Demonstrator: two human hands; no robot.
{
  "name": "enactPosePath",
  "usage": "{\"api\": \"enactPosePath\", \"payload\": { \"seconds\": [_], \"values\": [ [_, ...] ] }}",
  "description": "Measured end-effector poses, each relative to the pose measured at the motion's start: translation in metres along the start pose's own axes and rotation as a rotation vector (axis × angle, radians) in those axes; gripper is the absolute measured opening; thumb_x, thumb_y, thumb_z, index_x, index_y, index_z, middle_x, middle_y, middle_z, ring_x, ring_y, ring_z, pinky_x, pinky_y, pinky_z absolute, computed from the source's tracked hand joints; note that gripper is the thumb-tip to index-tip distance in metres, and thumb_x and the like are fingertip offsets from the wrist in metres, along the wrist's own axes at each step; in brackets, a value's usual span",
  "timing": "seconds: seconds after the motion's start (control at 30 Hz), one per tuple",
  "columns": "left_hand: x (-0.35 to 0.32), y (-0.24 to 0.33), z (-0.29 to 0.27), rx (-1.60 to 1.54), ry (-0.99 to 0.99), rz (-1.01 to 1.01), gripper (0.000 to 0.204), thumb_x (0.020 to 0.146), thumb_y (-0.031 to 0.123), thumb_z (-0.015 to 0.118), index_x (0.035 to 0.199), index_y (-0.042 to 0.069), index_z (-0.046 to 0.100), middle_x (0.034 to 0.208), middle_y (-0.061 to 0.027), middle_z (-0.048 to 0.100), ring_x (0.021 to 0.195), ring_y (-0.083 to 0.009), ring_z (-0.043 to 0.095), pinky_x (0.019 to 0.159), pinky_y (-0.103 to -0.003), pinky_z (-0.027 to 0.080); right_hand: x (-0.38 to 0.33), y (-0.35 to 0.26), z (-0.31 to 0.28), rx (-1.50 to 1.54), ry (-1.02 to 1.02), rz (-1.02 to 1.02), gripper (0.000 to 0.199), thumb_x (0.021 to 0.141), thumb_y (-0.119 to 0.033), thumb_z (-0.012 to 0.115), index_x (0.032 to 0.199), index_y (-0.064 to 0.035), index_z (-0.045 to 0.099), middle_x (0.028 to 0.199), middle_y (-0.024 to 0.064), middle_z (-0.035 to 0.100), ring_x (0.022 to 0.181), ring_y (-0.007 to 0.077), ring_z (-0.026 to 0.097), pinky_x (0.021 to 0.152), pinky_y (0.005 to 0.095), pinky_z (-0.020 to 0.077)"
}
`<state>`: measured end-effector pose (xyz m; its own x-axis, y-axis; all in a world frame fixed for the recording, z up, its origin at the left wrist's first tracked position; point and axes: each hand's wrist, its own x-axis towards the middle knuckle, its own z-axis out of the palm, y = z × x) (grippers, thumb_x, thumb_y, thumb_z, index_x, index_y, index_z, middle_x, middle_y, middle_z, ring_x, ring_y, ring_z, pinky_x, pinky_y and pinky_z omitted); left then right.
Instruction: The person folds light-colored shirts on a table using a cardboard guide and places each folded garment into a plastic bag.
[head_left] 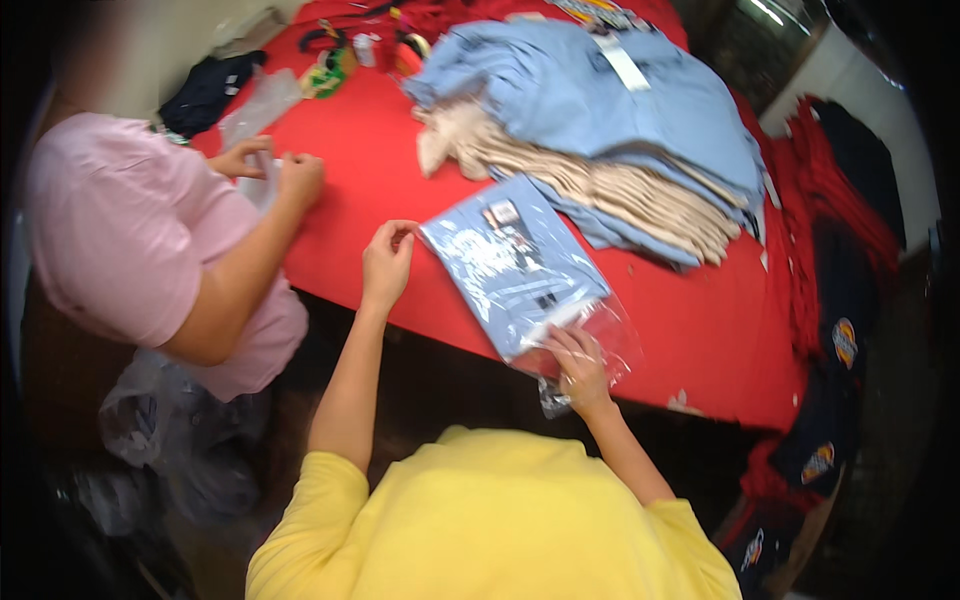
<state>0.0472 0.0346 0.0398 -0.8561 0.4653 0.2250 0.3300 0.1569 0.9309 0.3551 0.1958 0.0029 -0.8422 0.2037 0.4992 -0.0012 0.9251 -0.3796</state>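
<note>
A folded light-blue garment in a clear plastic bag (505, 265) lies slanted at the near edge of the red-covered table. At its upper left corner my left hand (386, 264) has thumb and fingers pinched together. My right hand (580, 368) is at the bag's near end, fingers over the loose clear flap, which bunches and hangs around them. A printed insert (508, 222) shows through the plastic. Just behind the bag rises a pile of light-blue garments (590, 95) with beige folded pieces (610, 190) showing between the layers.
At my left a person in a pink shirt (150, 240) handles clear plastic on the red table (345, 190). Tape rolls (325, 75) and a dark garment (210, 92) lie at the far left. Red and navy garments (835, 260) hang or stack along the right. Plastic-wrapped bundles (190, 430) sit at lower left.
</note>
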Motion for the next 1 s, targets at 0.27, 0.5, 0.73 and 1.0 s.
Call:
{"api": "enactPosePath", "payload": {
  "seconds": [0.27,0.5,0.73,1.0],
  "values": [
    [-0.164,0.061,0.077,0.300,-0.481,0.728,0.054,0.067,0.034,0.083,0.108,0.009,0.058,0.108,-0.0089,0.057,0.100,-0.0281,0.053,0.087,-0.042,0.040,-0.028,0.008,0.002,-0.074,0.009,0.015,0.047,0.074,0.006,0.059,0.121,0.0005,0.057,0.131,0.0176,0.056,0.121,0.0399,0.052,0.099,0.0516,0.0445],
    [-0.169,0.057,0.103,0.423,-0.353,0.757,0.035,0.073,0.014,0.075,0.107,0.010,0.064,0.102,-0.0024,0.060,0.093,-0.0215,0.055,0.082,-0.039,0.039,-0.024,0.004,-0.008,0.060,-0.031,-0.031,0.040,0.079,-0.005,0.067,0.116,0.0035,0.057,0.127,0.0236,0.056,0.119,0.0412,0.053,0.097,0.0485,0.0458],
    [-0.164,0.078,0.095,0.311,-0.211,0.785,0.015,0.074,0.006,0.072,0.087,0.010,0.065,0.087,-0.0006,0.063,0.081,-0.0197,0.057,0.076,-0.035,0.040,-0.016,0.015,-0.011,0.271,0.026,0.042,0.033,0.079,-0.005,0.066,0.110,0.0014,0.061,0.109,0.0149,0.065,0.094,0.0376,0.063,0.081,0.0456,0.0521],
    [-0.168,0.099,0.063,0.232,-0.347,0.679,0.017,0.075,0.007,0.068,0.092,0.006,0.066,0.093,-0.0074,0.064,0.085,-0.0254,0.059,0.081,-0.038,0.042,0.026,0.011,-0.020,0.073,-0.037,-0.281,0.049,0.075,-0.012,0.069,0.123,-0.0046,0.058,0.127,0.0129,0.059,0.116,0.0295,0.055,0.098,0.0440,0.0442]
  ]
}}
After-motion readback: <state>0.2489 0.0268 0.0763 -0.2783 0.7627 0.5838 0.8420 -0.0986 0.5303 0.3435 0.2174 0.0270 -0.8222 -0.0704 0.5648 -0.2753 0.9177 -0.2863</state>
